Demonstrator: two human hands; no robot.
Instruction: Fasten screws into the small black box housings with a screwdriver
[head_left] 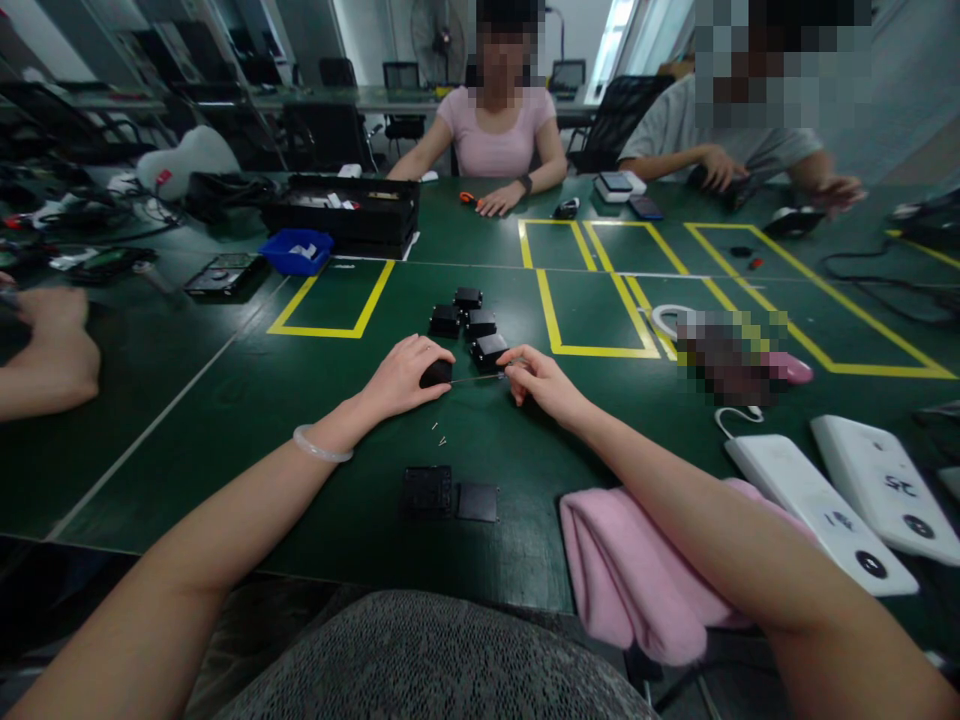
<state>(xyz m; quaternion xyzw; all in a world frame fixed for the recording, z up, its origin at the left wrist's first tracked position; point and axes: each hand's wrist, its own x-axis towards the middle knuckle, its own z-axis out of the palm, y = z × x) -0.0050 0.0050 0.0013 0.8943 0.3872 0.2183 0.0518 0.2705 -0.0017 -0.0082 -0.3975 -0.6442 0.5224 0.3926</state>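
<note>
My left hand is wrapped round a small black box on the green table. Pinched in the fingers of my right hand is a screwdriver, its thin shaft pointing left with the tip at the box's side. Just beyond my hands lies a cluster of several similar black boxes. Nearer to me are a few tiny screws. Below them, an opened black case half lies beside a flat black cover.
Yellow tape outlines mark the green table. To the right lie a pink cloth and white power banks. A blue tray and black bin stand far left. Two people sit opposite; another person's arm rests at left.
</note>
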